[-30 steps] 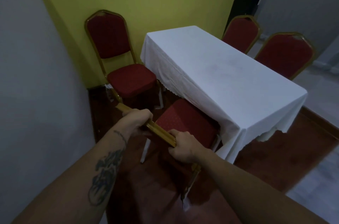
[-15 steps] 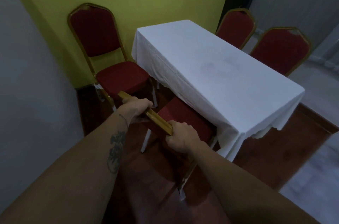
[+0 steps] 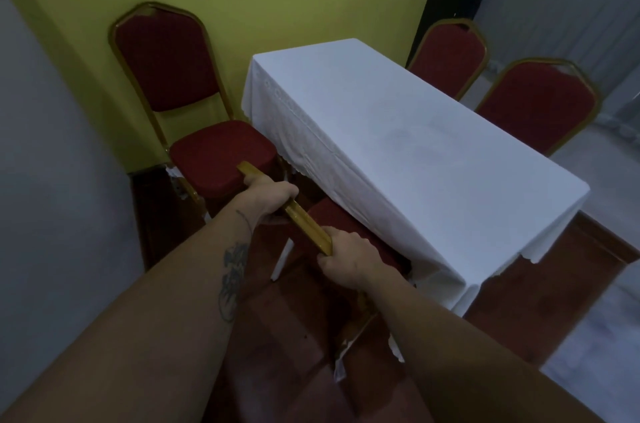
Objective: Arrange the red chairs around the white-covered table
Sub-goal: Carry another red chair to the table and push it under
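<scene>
Our left hand and right hand clamped the red chair's gold back rail; seat tucked under the white-covered table

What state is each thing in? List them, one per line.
Left hand: shut on the held chair's gold top rail.
Right hand: shut on the same rail.
Held chair: seat partly under the tablecloth.
Corner chair: upright, seat beside the table's end.
Two far chairs: upright beyond the table.
White-covered table: top bare.
</scene>
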`<state>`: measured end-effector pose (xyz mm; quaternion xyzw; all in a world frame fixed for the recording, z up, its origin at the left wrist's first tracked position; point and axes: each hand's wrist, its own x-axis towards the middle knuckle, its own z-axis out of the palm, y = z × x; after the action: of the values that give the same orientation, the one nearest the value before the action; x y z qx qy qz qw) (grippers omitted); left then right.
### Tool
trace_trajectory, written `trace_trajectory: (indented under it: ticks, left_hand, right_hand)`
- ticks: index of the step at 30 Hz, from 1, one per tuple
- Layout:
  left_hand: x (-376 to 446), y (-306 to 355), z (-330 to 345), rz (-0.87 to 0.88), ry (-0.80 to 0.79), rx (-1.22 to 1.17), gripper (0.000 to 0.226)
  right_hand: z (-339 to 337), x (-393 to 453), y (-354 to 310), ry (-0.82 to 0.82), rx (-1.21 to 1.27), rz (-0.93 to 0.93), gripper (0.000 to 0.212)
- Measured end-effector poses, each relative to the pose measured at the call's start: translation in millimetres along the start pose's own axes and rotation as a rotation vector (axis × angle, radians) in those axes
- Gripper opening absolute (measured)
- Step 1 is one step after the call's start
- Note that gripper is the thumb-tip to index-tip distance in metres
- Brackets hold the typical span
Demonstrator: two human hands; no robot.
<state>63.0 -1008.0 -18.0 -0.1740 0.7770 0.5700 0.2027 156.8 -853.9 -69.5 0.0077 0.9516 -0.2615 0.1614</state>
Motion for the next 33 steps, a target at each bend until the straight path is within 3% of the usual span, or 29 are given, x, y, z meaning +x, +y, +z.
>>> trace_trajectory:
  ticks: [6, 10, 13, 19, 27, 30, 33]
  left_hand:
    - [21, 9, -1, -0.004, -0.043, 0.063, 0.091]
    - [23, 20, -14, -0.102, -0.159, 0.208, 0.075]
    - [26, 37, -32, -0.206, -0.222, 0.293, 0.075]
    - [56, 66, -92, -0.151, 0.059, 0.355, 0.063]
    - [122, 82, -205, -0.064, 0.199, 0.276, 0.035]
    - [157, 91, -253, 0.039, 0.243, 0.253, 0.011]
    - [191, 100, -296, 0.088, 0.270, 0.231, 0.015]
  right_hand:
    - [-13, 18, 3, -0.063, -0.011, 0.000, 0.054]
    - [-37, 33, -2, -0.231, -0.006, -0.046, 0.075]
    - [-55, 59, -24, -0.212, 0.059, -0.154, 0.082]
    - [-76, 135, -89, -0.180, 0.051, -0.324, 0.067]
    - [-79, 243, -173, -0.241, 0.011, -0.381, 0.062]
    - [-77, 294, -211, -0.212, -0.029, -0.381, 0.062]
    - [-79, 344, -249, -0.186, -0.051, -0.363, 0.061]
